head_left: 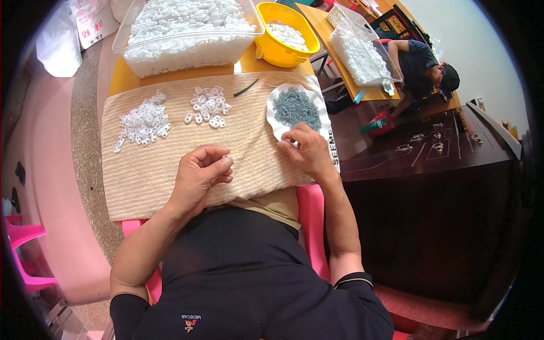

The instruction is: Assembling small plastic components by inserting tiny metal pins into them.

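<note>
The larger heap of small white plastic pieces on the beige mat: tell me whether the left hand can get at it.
Probably yes: the left hand is above the beige mat, and only bare mat lies between it and the heap.

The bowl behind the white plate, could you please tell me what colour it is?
The bowl is yellow, seen in the head view.

Top left, a white sack (pixel 95 21) with red print leans beside a plain white bag (pixel 58 48) on the floor. Far back, top right, a dark box (pixel 392 24) carries a yellow-and-red label.
</note>
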### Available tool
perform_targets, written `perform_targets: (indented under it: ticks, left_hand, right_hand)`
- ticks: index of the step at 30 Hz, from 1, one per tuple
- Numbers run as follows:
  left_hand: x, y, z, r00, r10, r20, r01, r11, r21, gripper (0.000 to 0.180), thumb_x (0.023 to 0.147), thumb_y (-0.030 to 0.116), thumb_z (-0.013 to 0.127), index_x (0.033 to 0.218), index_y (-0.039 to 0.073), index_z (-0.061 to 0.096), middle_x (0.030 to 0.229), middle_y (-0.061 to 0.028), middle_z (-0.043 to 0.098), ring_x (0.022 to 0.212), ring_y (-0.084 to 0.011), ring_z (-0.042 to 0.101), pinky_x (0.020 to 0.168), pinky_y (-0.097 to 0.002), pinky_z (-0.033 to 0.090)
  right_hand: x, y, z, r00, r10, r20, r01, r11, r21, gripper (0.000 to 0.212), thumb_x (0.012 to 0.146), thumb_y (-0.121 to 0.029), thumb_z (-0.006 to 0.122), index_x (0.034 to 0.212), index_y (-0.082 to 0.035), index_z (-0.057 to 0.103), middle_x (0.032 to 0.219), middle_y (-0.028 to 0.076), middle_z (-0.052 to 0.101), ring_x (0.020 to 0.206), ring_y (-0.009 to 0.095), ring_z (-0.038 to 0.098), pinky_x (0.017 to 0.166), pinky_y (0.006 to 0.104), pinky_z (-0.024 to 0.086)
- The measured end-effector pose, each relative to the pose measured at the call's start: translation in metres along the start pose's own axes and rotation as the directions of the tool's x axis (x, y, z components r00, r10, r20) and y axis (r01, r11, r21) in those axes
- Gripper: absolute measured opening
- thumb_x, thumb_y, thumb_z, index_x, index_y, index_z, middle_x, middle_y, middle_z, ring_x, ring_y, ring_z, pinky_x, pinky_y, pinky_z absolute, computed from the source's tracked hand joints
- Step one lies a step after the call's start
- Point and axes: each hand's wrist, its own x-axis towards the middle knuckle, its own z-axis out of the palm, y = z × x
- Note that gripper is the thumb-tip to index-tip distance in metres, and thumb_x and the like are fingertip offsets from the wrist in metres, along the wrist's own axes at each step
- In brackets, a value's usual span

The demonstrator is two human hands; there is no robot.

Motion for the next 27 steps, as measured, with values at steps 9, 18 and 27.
perform_targets:
  ticks: [9, 18, 27]
  left_hand:
    - [0.0, 0.0, 0.0, 1.0, -0.013, -0.005, 0.013, 1.0, 0.004, 0.019, 0.087, 0.009, 0.069, 0.102, 0.001, 0.062, 0.082, -0.0038, 0.065, 0.073, -0.0093, 0.062, 0.068, -0.0243, 0.055]
    - [0.001, -0.007, -0.002, 0.999, -0.029, 0.028, 0.03, 0.999, -0.016, 0.017, 0.087, 0.006, 0.067, 0.102, 0.001, 0.062, 0.085, -0.0042, 0.065, 0.075, -0.0101, 0.062, 0.07, -0.0252, 0.055]
    - [0.0, -0.003, 0.0, 0.995, -0.081, 0.065, 0.089, 0.987, -0.132, 0.014, 0.088, 0.007, 0.066, 0.1, 0.003, 0.062, 0.088, -0.0039, 0.065, 0.078, -0.0107, 0.063, 0.072, -0.0256, 0.056]
  right_hand:
    - [-0.005, -0.015, 0.012, 0.981, -0.124, -0.152, 0.121, 0.992, -0.028, 0.008, 0.08, -0.006, 0.068, 0.083, -0.002, 0.062, 0.075, 0.011, 0.06, 0.064, 0.028, 0.06, 0.057, 0.035, 0.048]
    - [-0.012, -0.049, 0.027, 0.998, 0.061, 0.009, -0.056, 0.835, 0.547, 0.007, 0.091, -0.004, 0.061, 0.092, 0.003, 0.059, 0.076, 0.005, 0.06, 0.072, 0.011, 0.062, 0.064, 0.0237, 0.049]
    - [-0.007, -0.07, 0.06, 0.983, 0.118, 0.142, -0.177, 0.377, 0.909, 0.009, 0.093, -0.005, 0.059, 0.097, 0.002, 0.06, 0.086, 0.004, 0.062, 0.076, 0.01, 0.062, 0.068, 0.0239, 0.052]
